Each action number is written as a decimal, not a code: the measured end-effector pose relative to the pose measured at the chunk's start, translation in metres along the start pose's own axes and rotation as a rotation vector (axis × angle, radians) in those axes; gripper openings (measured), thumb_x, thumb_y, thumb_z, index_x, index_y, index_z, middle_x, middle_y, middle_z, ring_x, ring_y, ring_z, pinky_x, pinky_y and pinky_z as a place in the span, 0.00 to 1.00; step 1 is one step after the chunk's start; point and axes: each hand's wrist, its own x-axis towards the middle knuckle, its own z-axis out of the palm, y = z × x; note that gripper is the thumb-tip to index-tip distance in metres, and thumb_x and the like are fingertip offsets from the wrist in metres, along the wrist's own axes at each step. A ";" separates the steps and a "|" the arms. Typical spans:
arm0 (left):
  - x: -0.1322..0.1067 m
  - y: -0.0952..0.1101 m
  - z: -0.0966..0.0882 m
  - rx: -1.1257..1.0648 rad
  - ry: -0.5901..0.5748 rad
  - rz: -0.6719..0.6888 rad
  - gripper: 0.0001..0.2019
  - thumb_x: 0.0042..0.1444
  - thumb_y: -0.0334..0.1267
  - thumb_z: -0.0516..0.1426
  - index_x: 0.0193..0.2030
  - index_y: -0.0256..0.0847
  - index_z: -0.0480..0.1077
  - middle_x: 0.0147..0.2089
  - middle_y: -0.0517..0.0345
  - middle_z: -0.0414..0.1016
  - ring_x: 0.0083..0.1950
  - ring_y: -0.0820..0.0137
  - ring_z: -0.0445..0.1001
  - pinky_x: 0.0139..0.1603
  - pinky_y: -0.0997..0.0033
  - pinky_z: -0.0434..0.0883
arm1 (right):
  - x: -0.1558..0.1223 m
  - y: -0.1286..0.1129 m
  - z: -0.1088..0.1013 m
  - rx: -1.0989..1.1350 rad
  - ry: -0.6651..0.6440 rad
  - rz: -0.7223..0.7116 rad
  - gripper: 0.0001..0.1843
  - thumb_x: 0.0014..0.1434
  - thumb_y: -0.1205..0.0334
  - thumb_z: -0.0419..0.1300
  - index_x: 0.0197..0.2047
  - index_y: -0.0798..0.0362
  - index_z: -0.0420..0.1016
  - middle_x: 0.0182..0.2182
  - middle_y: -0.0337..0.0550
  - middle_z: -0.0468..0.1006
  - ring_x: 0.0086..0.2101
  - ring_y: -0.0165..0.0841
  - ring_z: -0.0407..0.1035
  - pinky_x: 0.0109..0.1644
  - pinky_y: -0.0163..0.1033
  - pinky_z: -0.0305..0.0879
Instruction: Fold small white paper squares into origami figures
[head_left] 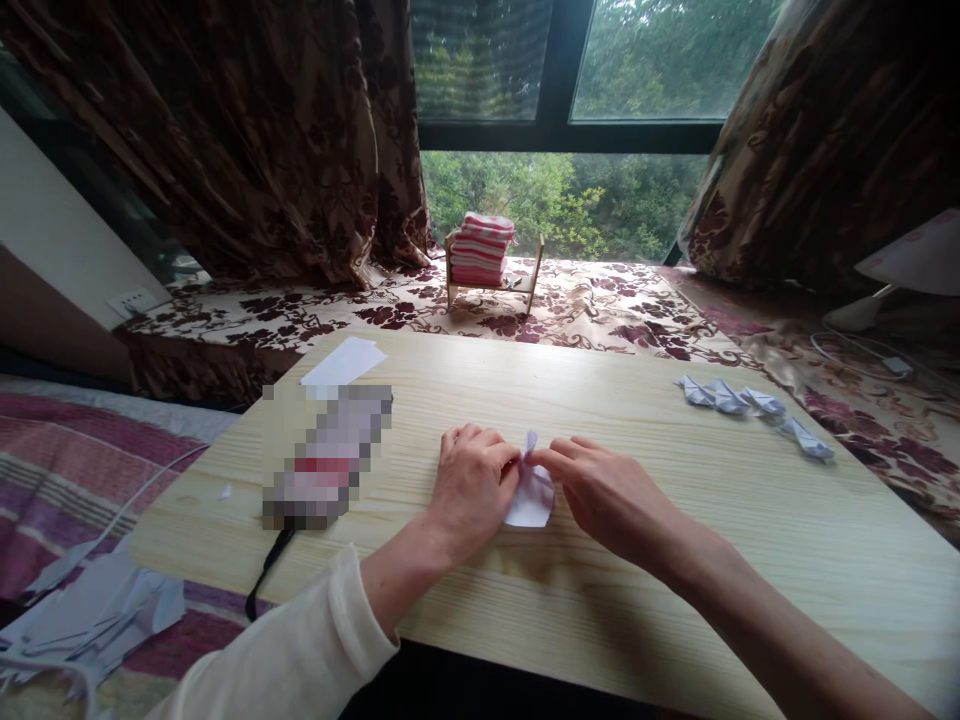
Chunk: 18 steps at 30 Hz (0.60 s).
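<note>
Right at the middle of the counter (pixel 675 620), your left grip (pixel 472 490) is curled knuckles-up, its fingertips closed on the left edge of a small pale folded paper (pixel 531 503). Your right grip (pixel 607 495) comes in from the other side, thumb and forefinger pressed together on the little point that stands up at the top of that paper. The paper's rounded lower part lies flat on the light wood between your two grips. Out to your left sits a pixelated, blurred object (pixel 326 455) with a black cord (pixel 266 570) hanging off the counter's near edge. A tiny scrap (pixel 225 492) lies beside it, and a white sheet (pixel 343 362) lies at the far left corner. Well apart on the right is a row of finished folded pieces (pixel 750 405). Beyond the counter, on the flowered sill cloth (pixel 600 300), stands a small wooden rack (pixel 534 270) holding a striped stack (pixel 480 250) before the window (pixel 660 60). Loose paper offcuts (pixel 97 610) lie on the bed at the lower left.
</note>
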 end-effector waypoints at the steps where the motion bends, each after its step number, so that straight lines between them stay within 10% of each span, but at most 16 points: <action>1: 0.000 0.000 0.000 -0.002 -0.001 -0.001 0.08 0.57 0.33 0.55 0.32 0.43 0.76 0.35 0.58 0.76 0.42 0.65 0.68 0.48 0.60 0.61 | 0.000 0.000 0.000 -0.001 0.001 0.003 0.18 0.58 0.76 0.49 0.45 0.49 0.72 0.35 0.42 0.75 0.37 0.34 0.66 0.30 0.34 0.54; 18: -0.001 0.000 -0.001 -0.040 -0.034 -0.004 0.08 0.56 0.32 0.55 0.35 0.43 0.77 0.37 0.57 0.75 0.44 0.64 0.68 0.50 0.59 0.62 | -0.002 0.010 0.005 0.178 -0.013 0.063 0.24 0.59 0.72 0.50 0.51 0.40 0.75 0.32 0.40 0.74 0.30 0.29 0.67 0.29 0.32 0.55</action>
